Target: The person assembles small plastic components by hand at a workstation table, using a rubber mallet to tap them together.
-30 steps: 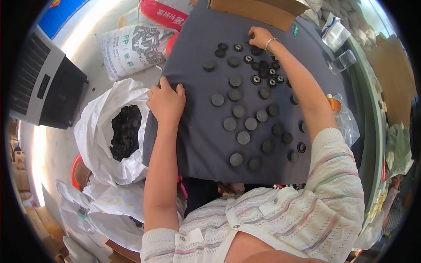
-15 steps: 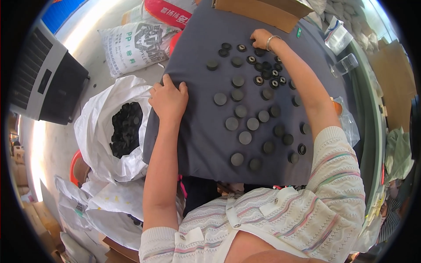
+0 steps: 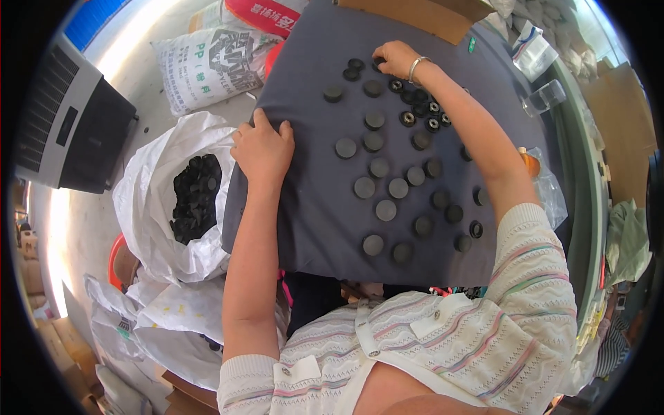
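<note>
Caps (image 3: pixel 398 187), black and round, lie scattered across a dark gray cloth (image 3: pixel 311 200) from the upper center to the lower right of the frame, most of them plain face up and set apart. A tighter cluster sits at the upper right of the spread, near the right forearm, several of its pieces showing pale rings at their centers; one more lies hollow side up at the lower right. At upper center, the right hand (image 3: pixel 399 61), a bracelet (image 3: pixel 415 68) at its wrist, reaches over the cloth with its fingers bent and their tips at a black cap (image 3: pixel 378 63); whether they grip it or only touch it cannot be told. At center left, the left hand (image 3: pixel 263 146) rests on the cloth's edge, its fingers spread and loose. Beside that arm, at left, an open white bag (image 3: pixel 142 200) holds a heap of black pieces (image 3: pixel 196 200). A cardboard box (image 3: pixel 422 21) stands at the top of the frame, with a small green item (image 3: pixel 472 45) just beside it. A clear cup (image 3: pixel 546 97) lies tipped at upper right. Printed sacks (image 3: pixel 205 72) fill the upper left, near a gray and black machine (image 3: pixel 79 121). The person wears a striped cream knit top (image 3: pixel 443 346).
</note>
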### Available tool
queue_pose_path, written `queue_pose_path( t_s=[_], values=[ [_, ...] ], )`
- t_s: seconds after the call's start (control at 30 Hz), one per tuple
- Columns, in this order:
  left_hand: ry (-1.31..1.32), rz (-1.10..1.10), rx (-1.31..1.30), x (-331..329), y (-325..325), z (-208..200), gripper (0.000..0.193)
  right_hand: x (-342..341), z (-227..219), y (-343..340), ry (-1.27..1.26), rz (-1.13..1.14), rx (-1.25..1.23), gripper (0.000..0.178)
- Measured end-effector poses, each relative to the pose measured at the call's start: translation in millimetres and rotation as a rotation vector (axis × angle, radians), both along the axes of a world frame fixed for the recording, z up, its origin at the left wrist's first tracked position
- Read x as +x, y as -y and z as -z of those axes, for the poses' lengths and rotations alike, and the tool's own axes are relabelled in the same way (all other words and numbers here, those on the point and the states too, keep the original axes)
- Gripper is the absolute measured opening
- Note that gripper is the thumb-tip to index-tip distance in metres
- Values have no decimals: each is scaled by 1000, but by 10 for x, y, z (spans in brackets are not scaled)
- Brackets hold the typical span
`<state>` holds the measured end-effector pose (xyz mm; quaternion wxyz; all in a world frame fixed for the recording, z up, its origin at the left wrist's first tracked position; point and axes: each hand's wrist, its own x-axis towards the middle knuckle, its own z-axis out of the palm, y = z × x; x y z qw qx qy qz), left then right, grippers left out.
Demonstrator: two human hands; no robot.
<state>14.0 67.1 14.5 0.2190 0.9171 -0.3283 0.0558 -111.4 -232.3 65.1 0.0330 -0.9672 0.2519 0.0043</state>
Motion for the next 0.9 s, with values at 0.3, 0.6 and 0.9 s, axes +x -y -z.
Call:
queue_pose_path(
  t_s=[0.3,0.6,0.9],
  values=[
    [2,-15,37,-7,24,11,57,-111,-22,338,204,-1,-155,33],
    [17,-7,12,14,8,14,53,-784,55,532,105,168,-84,40],
    [12,-14,20,19,-4,46,52,-700,100,496,132,269,-42,42]
  ],
)
